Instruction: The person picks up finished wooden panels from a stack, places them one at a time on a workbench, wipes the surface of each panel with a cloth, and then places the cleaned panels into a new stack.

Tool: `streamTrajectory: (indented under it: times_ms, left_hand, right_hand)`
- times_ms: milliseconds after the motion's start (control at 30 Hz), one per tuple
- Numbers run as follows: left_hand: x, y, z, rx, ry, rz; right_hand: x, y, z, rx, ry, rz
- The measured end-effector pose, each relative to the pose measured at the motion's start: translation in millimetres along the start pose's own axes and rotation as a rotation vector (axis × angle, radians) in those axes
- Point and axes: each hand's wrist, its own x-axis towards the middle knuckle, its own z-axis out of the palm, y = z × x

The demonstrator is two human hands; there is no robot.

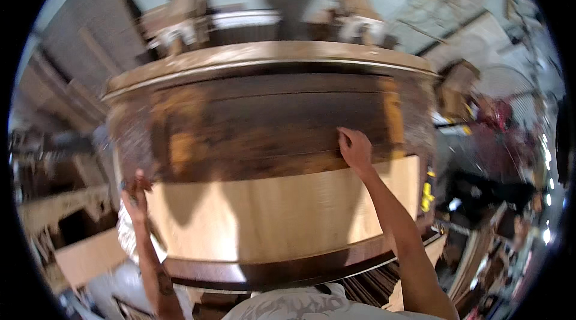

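Observation:
A pale, smooth wooden board (288, 212) lies across the near half of a worktable (414, 116). Beyond it, against its far edge, is a dark brown, streaked wooden panel (270, 116) with orange-yellow patches. My right hand (357, 150) is over the near right part of the dark panel, its fingers curled together; anything inside them is hidden. At the table's left edge, beside the pale board's corner, my left hand (135, 195) has its fingers somewhat apart, slightly blurred. Just below it a white cloth (129, 236) hangs at the table side.
A yellow-and-black hand tool (427, 193) rests at the table's right edge. Wooden boards (90, 38) lean at the far left. An open wooden box (84, 224) stands left of the table. Dark strips (375, 287) are stacked below the near edge, and clutter fills the right side.

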Motion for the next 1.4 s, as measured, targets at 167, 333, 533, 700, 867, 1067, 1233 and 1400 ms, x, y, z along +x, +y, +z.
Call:
streamTrajectory:
  times_ms: [167, 333, 533, 700, 867, 1067, 1233, 1400]
  left_hand:
    - [115.4, -144.3, 70.8, 0.556, 0.081, -0.405]
    - [160.7, -126.0, 92.3, 0.316, 0.032, -0.387]
    - [129.9, 13.5, 66.2, 0.091, 0.1, -0.459]
    - [-11.7, 67.9, -69.2, -0.275, 0.239, -0.507]
    - [-172.7, 46.8, -87.3, -0.413, 0.047, -0.773]
    - [-267.1, -116.1, -114.6, -0.645, -0.245, -0.666]
    - [-255.1, -45.7, -22.4, 0.198, -0.096, -0.565]
    - [-289.8, 0.0, -12.8, 0.312, -0.053, -0.581]
  right_hand:
    - [79.5, 152.1, -79.1, -0.349, 0.573, 0.343]
    - [97.3, 175.2, -95.7, 0.23, 0.299, 0.482]
    - [45.5, 177.8, -143.6, 0.318, 0.602, 0.393]
    - [-141.4, 107.2, -201.3, 1.011, 0.824, 0.478]
    - [-319.4, 215.5, -174.0, 1.114, 0.377, 0.502]
    - [-378.3, 298.0, -106.6, 0.726, 0.033, 0.798]
    - [-376.0, 259.8, -61.2, 0.019, 0.215, 0.594]
    - [-385.1, 216.1, -52.5, -0.116, 0.262, 0.544]
